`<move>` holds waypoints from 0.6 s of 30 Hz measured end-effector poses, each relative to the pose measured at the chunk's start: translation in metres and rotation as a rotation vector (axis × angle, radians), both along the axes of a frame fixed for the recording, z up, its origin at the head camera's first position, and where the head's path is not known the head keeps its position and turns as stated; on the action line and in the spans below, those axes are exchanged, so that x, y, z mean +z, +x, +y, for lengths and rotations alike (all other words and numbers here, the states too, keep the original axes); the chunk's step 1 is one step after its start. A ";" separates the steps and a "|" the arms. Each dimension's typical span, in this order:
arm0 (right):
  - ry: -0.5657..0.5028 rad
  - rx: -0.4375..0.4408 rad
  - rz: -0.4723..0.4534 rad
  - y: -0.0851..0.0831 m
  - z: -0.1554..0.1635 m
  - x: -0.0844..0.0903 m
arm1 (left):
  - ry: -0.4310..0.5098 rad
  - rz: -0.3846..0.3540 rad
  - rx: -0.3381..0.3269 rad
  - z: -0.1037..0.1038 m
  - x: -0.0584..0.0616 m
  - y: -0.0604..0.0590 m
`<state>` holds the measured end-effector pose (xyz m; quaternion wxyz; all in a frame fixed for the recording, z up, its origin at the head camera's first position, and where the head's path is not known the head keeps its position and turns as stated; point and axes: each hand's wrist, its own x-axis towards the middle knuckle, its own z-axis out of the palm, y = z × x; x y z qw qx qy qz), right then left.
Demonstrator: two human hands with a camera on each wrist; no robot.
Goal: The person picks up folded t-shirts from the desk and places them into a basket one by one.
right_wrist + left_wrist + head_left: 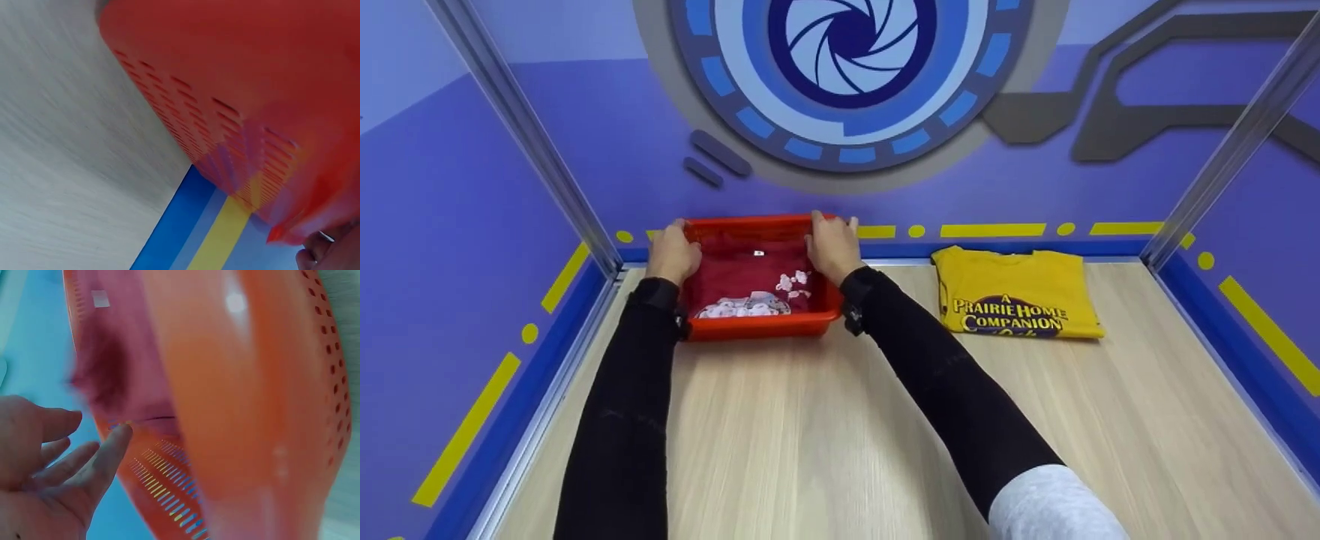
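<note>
The red basket (761, 330), set at 11 o'clock on the bench (840, 435) and judged light, stiff yet slightly flexible plastic, is gripped at its 2 side rims by the left hand (673, 253) and right hand (832, 246), fingers curled over.
</note>
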<state>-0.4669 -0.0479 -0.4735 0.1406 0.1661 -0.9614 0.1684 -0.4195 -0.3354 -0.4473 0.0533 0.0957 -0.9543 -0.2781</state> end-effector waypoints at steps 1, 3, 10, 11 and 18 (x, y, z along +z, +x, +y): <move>-0.006 0.009 -0.012 0.000 0.001 0.001 | -0.006 -0.009 -0.018 0.000 0.000 0.001; -0.011 0.053 -0.037 0.002 0.004 0.003 | -0.026 -0.029 -0.070 0.001 0.001 0.005; -0.032 0.482 -0.172 0.026 0.011 0.011 | -0.107 -0.054 -0.287 0.015 0.003 0.035; -0.024 0.543 -0.189 0.031 0.012 0.011 | -0.111 -0.065 -0.303 0.018 0.002 0.040; 0.139 0.694 -0.319 0.058 0.023 0.003 | -0.145 -0.134 -0.355 0.029 -0.007 0.066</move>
